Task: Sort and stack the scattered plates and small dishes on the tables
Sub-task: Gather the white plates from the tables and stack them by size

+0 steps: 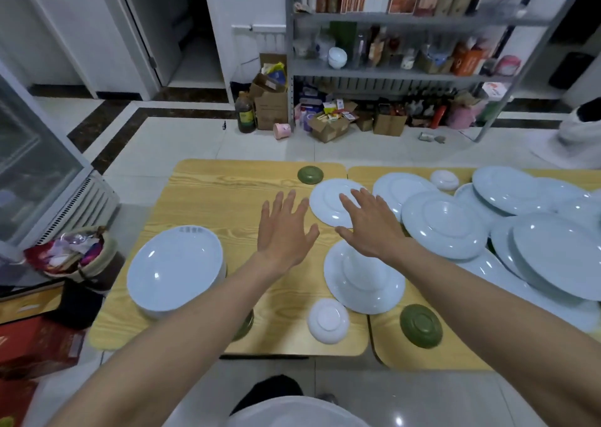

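Both hands are empty, with fingers straight and spread apart. The left hand [286, 228] hovers over bare counter [227, 196] at centre frame. The right hand [370, 226] reaches over an upturned plate [325, 202] just beside it; whether its fingertips touch the plate cannot be told.

Task items: stacked plates [175, 267] stand at lower left, and a heap of overlapping plates [445, 225] fills the right of the frame.

Risks, as judged:
- The upturned plate lies rim-down and offers little edge to grip. A hasty lift could let it slip and strike its neighbours.
- The plates in the heap lean on one another. Pulling one out could set the others sliding.
- A small white dish [328, 321] and a green dish [421, 326] sit near the counter's lower edge, between the forearms. A sweeping arm could knock them to the floor.
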### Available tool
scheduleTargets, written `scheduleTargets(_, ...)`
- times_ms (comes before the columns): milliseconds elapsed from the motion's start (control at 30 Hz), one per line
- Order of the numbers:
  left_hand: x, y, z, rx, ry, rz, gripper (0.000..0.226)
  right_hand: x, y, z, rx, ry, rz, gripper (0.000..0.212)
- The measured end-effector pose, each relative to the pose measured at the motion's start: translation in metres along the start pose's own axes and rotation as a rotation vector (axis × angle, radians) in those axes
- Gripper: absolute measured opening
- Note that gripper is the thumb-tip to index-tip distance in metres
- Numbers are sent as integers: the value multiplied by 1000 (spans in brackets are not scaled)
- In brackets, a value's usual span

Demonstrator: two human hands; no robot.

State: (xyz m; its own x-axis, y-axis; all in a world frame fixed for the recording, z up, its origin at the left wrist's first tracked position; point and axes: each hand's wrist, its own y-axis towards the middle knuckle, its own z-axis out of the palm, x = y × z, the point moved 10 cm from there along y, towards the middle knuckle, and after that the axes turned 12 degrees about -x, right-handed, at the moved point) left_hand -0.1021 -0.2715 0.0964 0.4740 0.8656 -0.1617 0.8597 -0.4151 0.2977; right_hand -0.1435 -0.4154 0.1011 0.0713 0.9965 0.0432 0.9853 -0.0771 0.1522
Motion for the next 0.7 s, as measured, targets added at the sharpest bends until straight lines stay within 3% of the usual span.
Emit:
scheduleTargets(467, -41, 15, 61, 127, -30, 121, 63, -62, -7, 31, 20, 101, 232, 73)
scheduleTargets(700, -38, -1, 108, 321, -179, -26, 65, -81, -30, 61, 85, 165, 361, 74)
